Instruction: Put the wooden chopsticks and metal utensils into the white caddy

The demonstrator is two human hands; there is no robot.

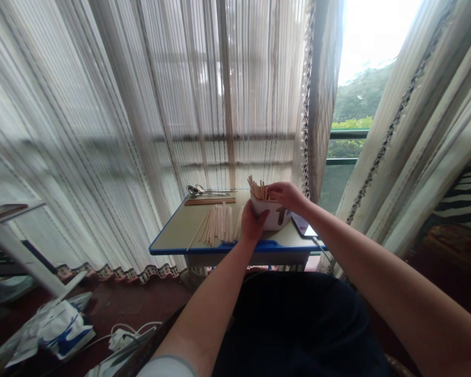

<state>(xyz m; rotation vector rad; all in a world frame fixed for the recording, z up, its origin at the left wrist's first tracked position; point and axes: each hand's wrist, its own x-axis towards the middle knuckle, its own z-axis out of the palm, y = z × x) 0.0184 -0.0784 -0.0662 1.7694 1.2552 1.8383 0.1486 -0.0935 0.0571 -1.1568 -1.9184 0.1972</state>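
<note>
A white container (pixel 275 217) with a dark pattern stands tilted at the right of the small table, with several light wooden chopsticks (pixel 258 188) sticking up from it. My left hand (pixel 253 221) is closed round its left side, thumb across the front. Over the rim, my right hand (pixel 286 193) has its fingers curled in at the chopsticks; the fingertips are partly hidden. Left of the container, more loose chopsticks (pixel 219 224) lie roughly side by side, pointing away from me. Behind them lies a row of darker chopsticks (pixel 210 201), set crosswise.
Metal ladles (pixel 194 191) lie at the table's back left. A tablet or phone (pixel 304 226) with a white cable sits at the right edge. The table (pixel 168 235) has a blue rim. Curtains (pixel 235 104) hang close behind. Cables (pixel 129 332) lie on the floor at left.
</note>
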